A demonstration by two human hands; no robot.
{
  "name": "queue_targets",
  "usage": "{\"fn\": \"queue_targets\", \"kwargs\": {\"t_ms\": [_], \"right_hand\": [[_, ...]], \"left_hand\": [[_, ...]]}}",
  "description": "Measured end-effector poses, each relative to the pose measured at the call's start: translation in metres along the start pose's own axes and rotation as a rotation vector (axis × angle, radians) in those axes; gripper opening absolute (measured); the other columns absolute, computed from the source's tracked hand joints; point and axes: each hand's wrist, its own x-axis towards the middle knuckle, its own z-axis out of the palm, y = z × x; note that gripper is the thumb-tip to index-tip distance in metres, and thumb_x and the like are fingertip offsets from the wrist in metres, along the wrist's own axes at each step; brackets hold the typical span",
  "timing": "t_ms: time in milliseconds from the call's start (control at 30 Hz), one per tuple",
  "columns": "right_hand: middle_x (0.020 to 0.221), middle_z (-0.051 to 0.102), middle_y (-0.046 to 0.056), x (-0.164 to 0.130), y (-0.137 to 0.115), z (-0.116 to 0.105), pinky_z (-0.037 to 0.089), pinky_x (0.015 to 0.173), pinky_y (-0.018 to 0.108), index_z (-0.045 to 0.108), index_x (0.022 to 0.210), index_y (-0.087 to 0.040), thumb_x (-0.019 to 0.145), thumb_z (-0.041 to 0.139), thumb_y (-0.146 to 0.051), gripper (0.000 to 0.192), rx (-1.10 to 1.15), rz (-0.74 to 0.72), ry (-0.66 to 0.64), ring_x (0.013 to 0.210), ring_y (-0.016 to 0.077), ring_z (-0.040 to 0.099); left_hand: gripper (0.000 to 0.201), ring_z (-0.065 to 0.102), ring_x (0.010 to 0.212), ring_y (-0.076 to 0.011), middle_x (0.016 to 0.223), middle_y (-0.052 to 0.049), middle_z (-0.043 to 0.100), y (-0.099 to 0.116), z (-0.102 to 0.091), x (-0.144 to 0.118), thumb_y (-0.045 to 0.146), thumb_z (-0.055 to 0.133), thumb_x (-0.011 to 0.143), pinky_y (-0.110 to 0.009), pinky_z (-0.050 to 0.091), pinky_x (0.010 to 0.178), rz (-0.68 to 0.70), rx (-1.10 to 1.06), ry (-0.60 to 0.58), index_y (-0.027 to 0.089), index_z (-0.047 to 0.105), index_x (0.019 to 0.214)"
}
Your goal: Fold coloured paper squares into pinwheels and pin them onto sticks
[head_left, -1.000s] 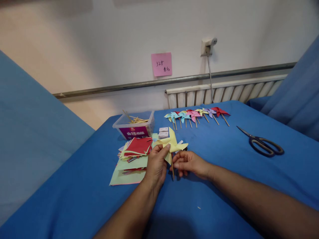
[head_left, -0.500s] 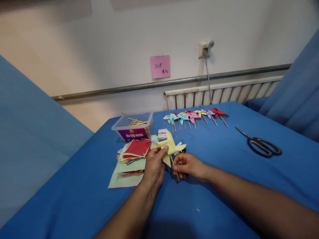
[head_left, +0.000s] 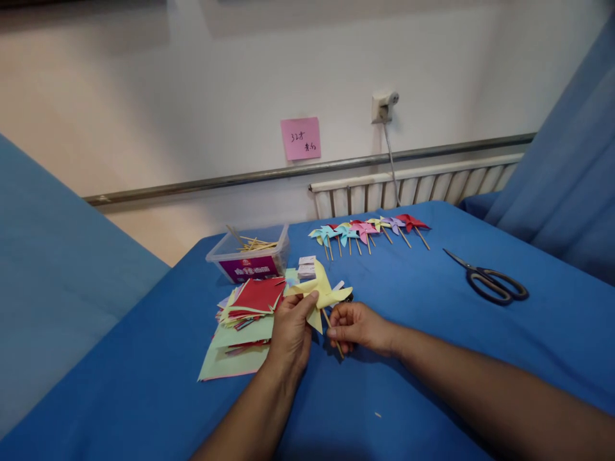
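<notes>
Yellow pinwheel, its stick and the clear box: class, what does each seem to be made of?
Yellow pinwheel, pinched by the left hand: thin matte paper, judging by its folded, curled blades. Its stick, held by the right hand: pale brown and slim, probably wood or bamboo. Clear box: see-through walls, likely glossy plastic.

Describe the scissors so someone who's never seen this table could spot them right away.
Start at the blue-covered table and look to its right side, past the row of small pinwheels near the wall. The scissors lie flat there, alone on the cloth, blades pointing toward the wall. They are the only dark, metal-bladed thing; everything else nearby is coloured paper.
</notes>
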Motion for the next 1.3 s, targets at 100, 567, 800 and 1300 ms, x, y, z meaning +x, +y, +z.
{"fn": "queue_targets", "kwargs": {"t_ms": [100, 567, 800, 1300], "right_hand": [[0.061, 0.066, 0.0, 0.001, 0.0018, -0.0018, 0.038, 0.044, 0.02, 0.055, 0.074, -0.016, 0.065, 0.079, -0.048, 0.041, -0.007, -0.004, -0.017, 0.043, 0.0081, 0.055], [0.061, 0.066, -0.001, 0.0027, 0.0034, -0.0023, 0.037, 0.043, 0.019, 0.054, 0.075, -0.016, 0.067, 0.079, -0.046, 0.04, 0.01, -0.025, -0.015, 0.043, 0.0081, 0.055], [0.058, 0.063, -0.002, 0.0026, -0.0002, -0.0021, 0.037, 0.043, 0.02, 0.053, 0.073, -0.016, 0.063, 0.08, -0.049, 0.043, -0.044, -0.036, 0.021, 0.043, 0.0087, 0.055], [0.056, 0.057, -0.006, 0.0005, -0.0012, -0.004, 0.038, 0.044, 0.02, 0.053, 0.071, -0.017, 0.059, 0.082, -0.048, 0.044, -0.119, -0.047, 0.016, 0.044, 0.0061, 0.05]], "left_hand": [[0.027, 0.067, 0.067, -0.0175, 0.074, -0.006, 0.072, -0.0012, -0.0007, 0.0005, 0.022, 0.082, 0.058, -0.027, 0.049, 0.067, 0.021, -0.011, 0.001, 0.011, 0.068, 0.077], [0.028, 0.064, 0.068, -0.0162, 0.074, -0.006, 0.071, -0.0024, -0.0026, 0.0021, 0.025, 0.082, 0.06, -0.027, 0.048, 0.066, 0.029, -0.049, 0.0, 0.01, 0.069, 0.08], [0.027, 0.062, 0.068, -0.0131, 0.076, -0.004, 0.071, -0.0018, -0.0042, 0.0043, 0.024, 0.083, 0.06, -0.024, 0.048, 0.068, 0.092, -0.069, 0.047, 0.011, 0.07, 0.08], [0.032, 0.065, 0.074, -0.0153, 0.082, -0.006, 0.073, 0.003, -0.0023, 0.0024, 0.025, 0.083, 0.059, -0.025, 0.048, 0.073, 0.136, -0.079, 0.052, 0.011, 0.072, 0.086]]}}
